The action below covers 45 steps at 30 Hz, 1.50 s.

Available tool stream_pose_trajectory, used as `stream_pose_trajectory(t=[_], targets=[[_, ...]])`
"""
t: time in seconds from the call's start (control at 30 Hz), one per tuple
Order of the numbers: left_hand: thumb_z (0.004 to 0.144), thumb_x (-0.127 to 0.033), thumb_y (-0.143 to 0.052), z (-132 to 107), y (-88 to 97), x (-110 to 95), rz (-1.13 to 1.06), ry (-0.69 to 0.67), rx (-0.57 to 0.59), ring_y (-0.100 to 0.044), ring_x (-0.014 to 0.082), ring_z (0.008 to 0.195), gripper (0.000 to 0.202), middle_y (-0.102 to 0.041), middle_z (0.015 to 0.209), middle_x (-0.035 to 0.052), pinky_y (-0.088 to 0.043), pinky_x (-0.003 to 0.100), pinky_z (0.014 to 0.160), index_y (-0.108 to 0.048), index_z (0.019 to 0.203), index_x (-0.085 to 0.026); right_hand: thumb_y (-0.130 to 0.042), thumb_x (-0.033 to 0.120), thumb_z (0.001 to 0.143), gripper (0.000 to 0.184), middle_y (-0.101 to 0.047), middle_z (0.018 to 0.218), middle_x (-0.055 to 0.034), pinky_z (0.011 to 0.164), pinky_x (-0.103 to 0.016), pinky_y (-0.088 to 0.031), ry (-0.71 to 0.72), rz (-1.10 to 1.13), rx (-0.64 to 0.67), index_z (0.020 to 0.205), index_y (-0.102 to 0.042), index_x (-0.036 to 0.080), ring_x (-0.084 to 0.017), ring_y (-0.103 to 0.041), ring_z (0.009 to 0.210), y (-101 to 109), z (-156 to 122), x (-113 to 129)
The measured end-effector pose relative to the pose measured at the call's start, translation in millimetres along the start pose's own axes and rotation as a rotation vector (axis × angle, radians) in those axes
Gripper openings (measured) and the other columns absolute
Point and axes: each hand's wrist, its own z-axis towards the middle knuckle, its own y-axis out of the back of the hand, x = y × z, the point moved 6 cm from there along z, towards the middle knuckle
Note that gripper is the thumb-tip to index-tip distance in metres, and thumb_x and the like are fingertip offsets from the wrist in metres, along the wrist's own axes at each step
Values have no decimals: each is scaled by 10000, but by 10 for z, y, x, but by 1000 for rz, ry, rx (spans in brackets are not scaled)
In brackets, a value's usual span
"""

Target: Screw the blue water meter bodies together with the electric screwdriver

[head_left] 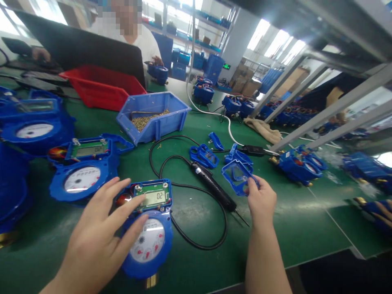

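My left hand [107, 228] rests with spread fingers over a blue water meter [150, 241], its fingertips at the small display and the dial. The meter's upper housing lies open, showing a green circuit board with a lit LCD [156, 197] and some wires. Between the thumb and fingers of my right hand [260, 198] is a blue plastic cover [235, 177] with a clear window. Close by lie more blue covers [206, 156] and a loose blue piece [216, 141]. A black electric screwdriver [214, 185] lies between my hands, its bit pointing toward me.
Other blue meters [84, 171] stand at the left; more [301, 165] are at the right. A blue bin [156, 118] holds small brass-coloured screws, beside a red bin [101, 87]. The screwdriver's black cable [196, 245] loops over the green table. A co-worker [150, 45] sits opposite behind a dark screen.
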Motion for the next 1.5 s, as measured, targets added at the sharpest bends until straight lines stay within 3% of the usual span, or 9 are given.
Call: stream_pose_trajectory(t=[0.13,0.33,0.7,0.87,1.03,1.2,1.3,1.4,1.5], targets=[[827,-326,-550,62,139,-270,-51,13,-96,-538,264,1094,295,-551,1206,59,-416,409,974,-563,1112,-248,-572,392,786,332,-575,531,10,493,-264,-461,97,198,63,989,-648,141,-160,-566,498,135,-509,405],[819,-621,-429,311,-61,-766,-33,-21,-29,-635,277,958,710,-650,1071,170,-533,367,792,-434,1263,-68,-588,321,817,165,-563,530,23,435,-225,-436,306,371,221,899,-663,199,-121,-533,443,151,-1209,821],[881,-382,-437,380,-211,-708,-178,264,163,-686,235,716,299,-717,809,51,-532,332,622,-601,1030,-182,-556,198,846,122,-655,768,-4,616,-270,-498,527,339,108,934,-627,243,-138,-609,590,289,-1501,939],[599,-496,-740,317,-340,-772,-95,368,346,-672,295,721,643,-673,762,62,-521,366,591,-517,1087,-142,-554,160,834,148,-661,809,-11,670,-252,-495,604,282,49,937,-632,231,-158,-632,731,347,-1543,1001],[473,-666,-730,154,-46,-837,-83,85,115,-607,341,980,1007,-595,1099,176,-521,430,759,-382,1250,-128,-587,230,818,114,-639,724,3,582,-259,-474,430,379,126,899,-667,243,-145,-598,616,369,-1416,877],[842,-200,-497,-82,414,-771,-229,-270,-31,-559,155,619,46,-542,636,-6,-480,295,602,-512,806,-223,-613,263,789,121,-542,536,31,416,-214,-395,281,482,164,863,-681,196,-107,-501,445,353,-1293,795],[792,-50,-489,-154,366,-833,-188,-380,-18,-625,164,808,223,-671,794,37,-494,324,817,-542,967,-178,-615,275,790,136,-532,527,33,406,-202,-390,277,478,214,880,-680,197,-103,-497,444,313,-1315,806],[837,-159,-505,-217,186,-1009,-36,-501,-68,-542,209,1150,271,-670,1118,95,-227,444,1122,-567,1100,-135,-608,279,798,125,-530,514,35,413,-193,-406,317,437,370,875,-685,217,-103,-506,445,257,-1400,861],[893,-244,-433,-281,26,-1150,125,-564,-90,-562,211,1137,303,-669,1139,95,-91,432,1157,-624,1085,-110,-595,280,802,118,-540,506,34,389,-177,-402,310,420,553,851,-691,230,-102,-505,427,208,-1484,899]])
